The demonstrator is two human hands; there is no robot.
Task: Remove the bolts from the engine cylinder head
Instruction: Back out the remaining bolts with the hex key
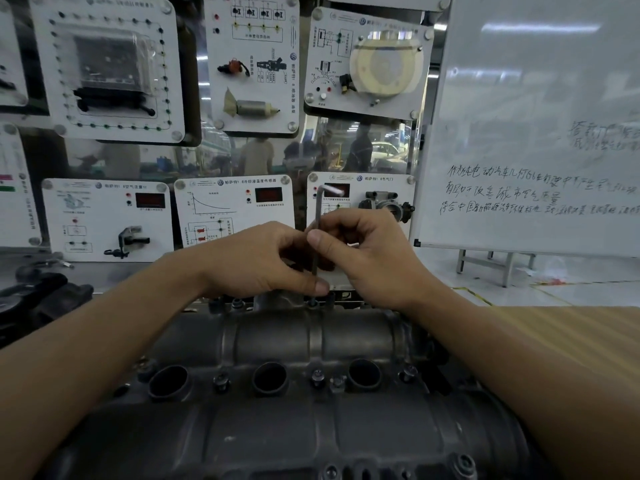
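Note:
A grey metal cylinder head (277, 344) lies across the bottom of the view, with three round holes along its middle. An L-shaped hex key (318, 216) stands upright, its tip seated in a bolt (312, 303) on the head's far edge. My left hand (256, 261) pinches the key's lower shaft, thumb near the bolt. My right hand (367, 251) pinches the shaft higher up. More bolts sit on the head, among them one (317, 377) between the holes and one (462, 462) at the near right corner.
Display boards with car parts (242, 209) stand right behind the head. A whiteboard (533, 133) with handwriting leans at the right. A wooden tabletop (561, 337) lies to the right, and dark engine parts (38, 292) sit at the left.

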